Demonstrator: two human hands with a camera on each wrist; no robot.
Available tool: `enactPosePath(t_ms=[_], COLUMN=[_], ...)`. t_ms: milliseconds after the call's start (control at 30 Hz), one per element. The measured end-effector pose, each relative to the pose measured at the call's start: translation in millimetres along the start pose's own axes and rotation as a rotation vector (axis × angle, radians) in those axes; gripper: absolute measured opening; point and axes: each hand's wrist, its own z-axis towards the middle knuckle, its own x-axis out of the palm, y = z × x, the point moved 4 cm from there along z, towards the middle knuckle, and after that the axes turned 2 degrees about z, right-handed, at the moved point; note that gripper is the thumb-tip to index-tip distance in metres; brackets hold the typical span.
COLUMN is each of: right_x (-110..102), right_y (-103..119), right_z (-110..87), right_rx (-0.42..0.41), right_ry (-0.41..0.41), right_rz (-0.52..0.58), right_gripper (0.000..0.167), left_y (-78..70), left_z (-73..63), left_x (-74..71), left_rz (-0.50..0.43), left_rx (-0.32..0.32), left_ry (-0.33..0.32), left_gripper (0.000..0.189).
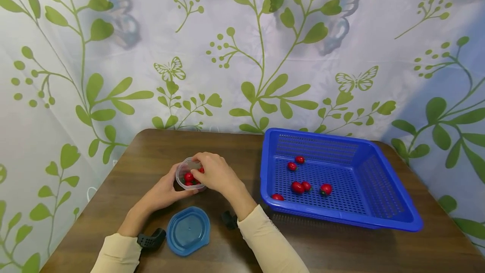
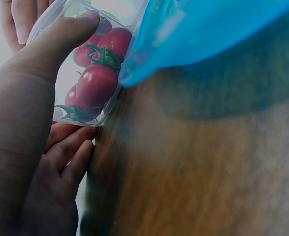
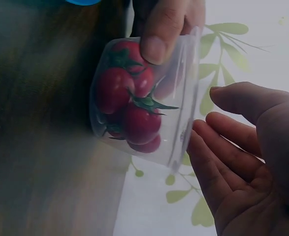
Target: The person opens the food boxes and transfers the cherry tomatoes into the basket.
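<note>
A small clear plastic container (image 3: 173, 130) with several red cherry tomatoes (image 3: 113, 91) inside stands on the table. My left hand (image 1: 163, 189) grips it from the left side, its thumb against the near wall and its fingers around the far side. Over the container's mouth is my right hand (image 1: 215, 172). In the right wrist view its fingers (image 3: 228, 147) reach to the rim, with thumb and fingers apart and nothing seen between them. Green stems show on the tomatoes through the clear wall.
A blue lid (image 1: 187, 231) lies on the brown table (image 1: 235, 148) in front of the container, between the forearms. To the right stands a blue plastic basket (image 1: 322, 213) with several cherry tomatoes (image 1: 297, 187) on its floor. A patterned curtain (image 1: 212, 87) hangs behind the table.
</note>
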Motion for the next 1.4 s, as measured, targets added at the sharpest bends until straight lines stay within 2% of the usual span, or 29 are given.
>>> enactPosePath(t_ms=[167, 467, 733, 1167, 1400], right_x=[7, 17, 23, 29, 31], right_y=[-1, 0, 3, 8, 11], right_z=[0.6, 3.0, 5.8, 7.9, 9.9], right_rx=[0.017, 0.016, 0.047, 0.065, 0.047], right_ry=[0.023, 0.059, 0.098, 0.105, 0.103], right_rz=[-0.026, 0.011, -0.067, -0.199, -0.205], right_gripper=[0.034, 0.037, 0.026, 0.019, 0.011], left_y=[-0.3, 0.0, -1.6, -2.1, -1.7], left_z=[-1.3, -0.2, -0.5, 0.5, -0.2], left_x=[-0.9, -2.7, -2.1, -0.1, -2.9], left_rz=[-0.005, -0.008, 0.006, 0.018, 0.037], left_rx=[0.001, 0.001, 0.037, 0.066, 0.087], left_ry=[0.002, 0.0, 0.005, -0.006, -0.027], left_gripper=[0.093, 0.093, 0.091, 0.089, 0.086])
